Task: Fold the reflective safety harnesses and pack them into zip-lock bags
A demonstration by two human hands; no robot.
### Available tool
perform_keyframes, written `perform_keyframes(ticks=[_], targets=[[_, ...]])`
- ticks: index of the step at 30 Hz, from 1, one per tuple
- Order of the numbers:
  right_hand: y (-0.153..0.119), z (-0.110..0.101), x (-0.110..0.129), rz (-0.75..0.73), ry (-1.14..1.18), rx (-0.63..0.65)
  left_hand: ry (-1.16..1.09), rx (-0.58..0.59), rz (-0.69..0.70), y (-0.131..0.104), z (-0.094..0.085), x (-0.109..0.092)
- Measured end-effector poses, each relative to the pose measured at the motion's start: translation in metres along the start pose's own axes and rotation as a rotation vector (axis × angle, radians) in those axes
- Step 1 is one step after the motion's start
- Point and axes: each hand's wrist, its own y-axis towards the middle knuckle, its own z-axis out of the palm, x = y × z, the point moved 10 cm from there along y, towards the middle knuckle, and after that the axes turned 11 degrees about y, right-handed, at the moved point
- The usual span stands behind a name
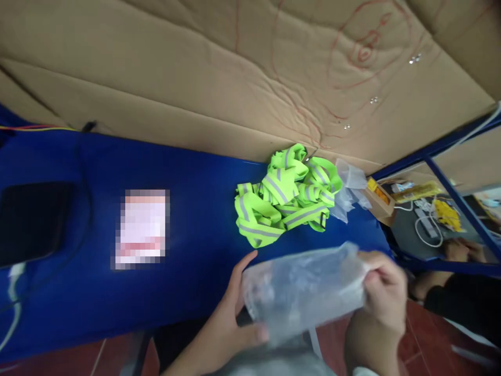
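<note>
A clear plastic bag (305,290) stretches between my hands above the front edge of the blue table (203,250). My right hand (385,290) is closed on the bag's right end, slightly blurred. At its left end my left hand (235,313) has thumb and fingers spread apart around the bag's edge; whether it grips the plastic is unclear. Behind the bag lies a tangled heap of neon green straps with grey stripes (282,190). More clear plastic bags (348,183) lie just right of the heap, against the cardboard wall.
Cardboard (176,78) lines the back. On the left are a black device (33,219) with cables and a blurred-out paper (143,227). A small box (379,201) stands at the right end. Beyond the blue frame, another person's hands (464,249) rest near a white power strip (426,222).
</note>
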Motion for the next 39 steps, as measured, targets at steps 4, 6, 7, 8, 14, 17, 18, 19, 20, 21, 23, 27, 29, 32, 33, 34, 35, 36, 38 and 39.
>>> perform_keyframes(ticks=[4, 6, 7, 8, 14, 17, 18, 19, 20, 21, 23, 27, 29, 32, 33, 34, 35, 36, 38, 39], targets=[[-0.021, 0.005, -0.016, -0.012, -0.255, -0.035, -0.108, -0.131, -0.179, 0.011, -0.004, 0.008], [-0.027, 0.006, 0.001, -0.174, -0.450, -0.125, 0.015, -0.202, -0.216, 0.018, -0.008, 0.007], [-0.029, 0.020, 0.011, -0.284, -0.500, -0.061, 0.046, -0.191, -0.218, 0.022, -0.006, 0.005], [-0.033, 0.042, 0.019, -0.387, -0.521, 0.094, 0.044, -0.161, -0.221, 0.026, -0.001, 0.004], [-0.033, 0.091, 0.018, -0.602, -0.545, 0.720, -0.211, -0.103, -0.243, 0.034, 0.026, -0.009], [0.047, 0.011, 0.009, -0.545, -0.664, 0.361, -0.095, -0.133, -0.167, 0.037, 0.029, -0.018], [0.078, -0.028, 0.008, -0.533, -0.754, 0.135, 0.005, -0.151, -0.150, 0.038, 0.027, -0.017], [0.107, -0.070, 0.004, -0.476, -0.815, -0.115, 0.117, -0.162, -0.137, 0.038, 0.025, -0.015], [0.132, -0.104, -0.005, -0.397, -0.854, -0.293, 0.225, -0.161, -0.124, 0.038, 0.024, -0.012], [0.157, -0.121, -0.023, -0.311, -0.897, -0.322, 0.319, -0.145, -0.109, 0.037, 0.024, -0.008], [0.200, -0.122, -0.081, -0.065, -0.983, -0.113, 0.464, -0.082, -0.075, 0.035, 0.029, -0.002], [0.209, -0.085, -0.192, 0.242, -0.989, 0.183, 0.703, -0.056, 0.058, 0.027, 0.039, -0.007], [0.196, -0.071, -0.227, 0.298, -0.984, 0.183, 0.809, -0.092, 0.144, 0.024, 0.043, -0.016], [0.183, -0.064, -0.250, 0.315, -0.962, 0.139, 0.917, -0.079, 0.273, 0.022, 0.055, -0.026], [0.183, -0.066, -0.250, 0.303, -0.948, 0.118, 0.953, -0.068, 0.320, 0.021, 0.058, -0.029], [0.185, -0.070, -0.246, 0.284, -0.931, 0.093, 0.996, -0.060, 0.376, 0.020, 0.061, -0.033], [0.188, -0.074, -0.239, 0.256, -0.913, 0.062, 1.051, -0.059, 0.434, 0.020, 0.063, -0.039], [0.190, -0.080, -0.228, 0.220, -0.895, 0.021, 1.112, -0.077, 0.500, 0.019, 0.063, -0.046], [0.191, -0.088, -0.196, 0.125, -0.859, -0.086, 1.232, -0.183, 0.641, 0.018, 0.055, -0.066], [0.188, -0.088, -0.177, 0.069, -0.839, -0.142, 1.280, -0.273, 0.692, 0.018, 0.046, -0.078]])
